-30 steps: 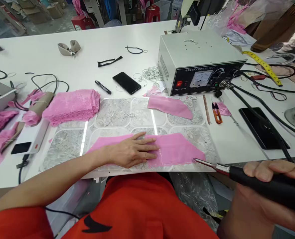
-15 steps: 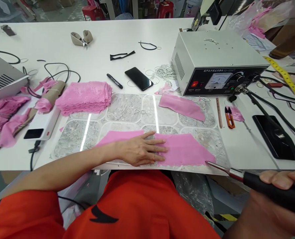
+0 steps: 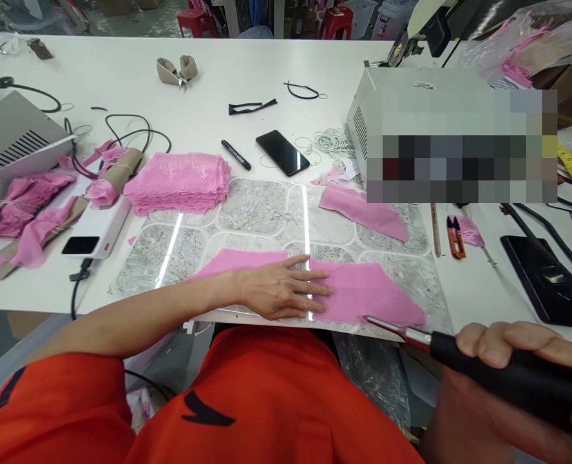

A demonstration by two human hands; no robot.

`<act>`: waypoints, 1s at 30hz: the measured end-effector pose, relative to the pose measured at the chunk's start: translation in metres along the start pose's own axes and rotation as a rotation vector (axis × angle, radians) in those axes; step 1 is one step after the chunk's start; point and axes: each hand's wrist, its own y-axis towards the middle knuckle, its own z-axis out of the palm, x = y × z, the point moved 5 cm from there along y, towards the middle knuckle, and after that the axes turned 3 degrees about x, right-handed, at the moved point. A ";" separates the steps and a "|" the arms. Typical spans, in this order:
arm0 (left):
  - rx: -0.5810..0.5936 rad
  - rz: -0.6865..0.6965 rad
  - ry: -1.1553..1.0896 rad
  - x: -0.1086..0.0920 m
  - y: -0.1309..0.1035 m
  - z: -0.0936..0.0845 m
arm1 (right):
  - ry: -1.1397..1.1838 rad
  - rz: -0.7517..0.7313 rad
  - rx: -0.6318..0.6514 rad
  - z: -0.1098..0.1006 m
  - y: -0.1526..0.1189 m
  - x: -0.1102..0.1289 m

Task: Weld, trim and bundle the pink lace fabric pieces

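Observation:
My left hand lies flat with fingers spread on a pink fabric piece, pressing it to the patterned clear mat. Part of the fabric shows beyond the wrist on the left, and the hand hides the middle. Wrapped in the fingers of my right hand is a black-handled tool with a slim pointed metal tip. That tip meets the fabric's near edge, close to the table's front. Behind, a narrower pink strip rests on the mat.
A stack of pink lace fabric stands at the left, near a white power bank. Farther back lie a phone and a marker. Orange thread snips, a dark phone and a partly blurred metal box are at the right.
The tool's tip has moved left along the fabric's near edge, with my right hand following. My left hand keeps its place on the fabric. The view has shifted slightly.

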 end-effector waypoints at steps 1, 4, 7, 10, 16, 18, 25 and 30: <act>-0.003 0.001 0.001 0.000 0.000 0.000 | 0.009 -0.023 0.041 0.011 -0.001 0.001; -0.015 0.003 0.009 -0.001 -0.001 0.000 | 0.051 -0.033 0.195 0.037 -0.005 0.000; -0.034 0.008 0.012 -0.001 -0.001 0.000 | 0.095 0.008 0.281 0.052 -0.009 -0.005; -0.049 0.011 0.013 -0.001 -0.001 0.001 | 0.145 0.050 0.306 0.061 -0.014 -0.011; -0.086 0.029 0.009 -0.001 -0.002 0.002 | 0.157 0.093 0.329 0.072 -0.019 -0.014; -0.087 0.025 0.001 -0.001 -0.002 0.002 | 0.153 0.103 0.319 0.074 -0.020 -0.014; -0.052 -0.015 -0.046 0.001 -0.002 0.002 | 0.157 0.119 0.330 0.077 -0.021 -0.016; -0.077 0.004 -0.037 0.000 -0.003 0.002 | 0.148 0.117 0.349 0.078 -0.023 -0.017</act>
